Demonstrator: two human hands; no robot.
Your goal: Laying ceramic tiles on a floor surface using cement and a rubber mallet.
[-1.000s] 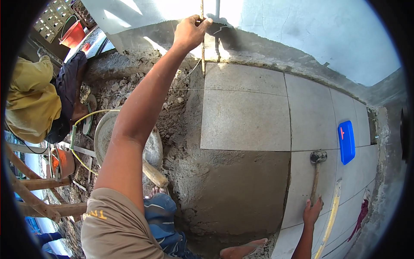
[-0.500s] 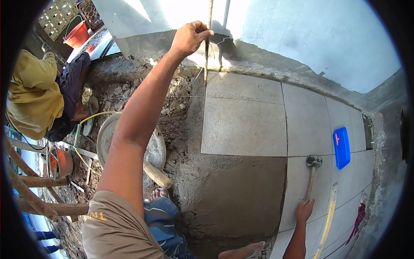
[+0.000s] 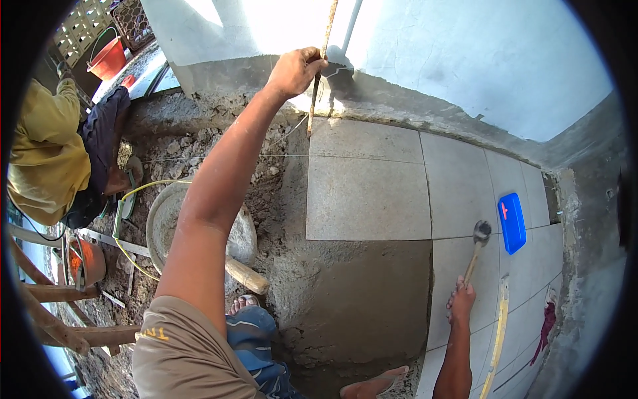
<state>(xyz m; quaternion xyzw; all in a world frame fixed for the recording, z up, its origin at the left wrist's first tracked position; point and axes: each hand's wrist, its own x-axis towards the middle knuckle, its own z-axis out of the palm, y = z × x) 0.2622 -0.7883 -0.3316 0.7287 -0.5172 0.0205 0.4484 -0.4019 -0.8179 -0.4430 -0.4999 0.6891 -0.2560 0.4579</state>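
Note:
My left hand (image 3: 298, 70) grips a thin rusty rod (image 3: 329, 26) standing by the wall at the top-left corner of the laid pale tiles (image 3: 365, 196). My right hand (image 3: 460, 302) is closed round the wooden handle of a rubber mallet (image 3: 482, 231), over the right-hand tiles. Beside the mallet lies a blue plastic tray (image 3: 512, 226) with a small red piece in it. A taut string crosses the tiles near the wall. Wet grey mortar (image 3: 365, 299) covers the square in front of me.
A worker in yellow (image 3: 50, 149) crouches at left, near a red bucket (image 3: 106, 61). An orange bucket (image 3: 92, 259), wooden poles, a round mortar pan (image 3: 163, 219) with a wooden-handled tool and rubble lie left of me. A yellow straightedge (image 3: 496, 339) and maroon cloth (image 3: 547, 326) are at right.
My right hand has moved up and a little left with the mallet. My left hand stays high on the rod, slightly lower in the picture as the view has shifted.

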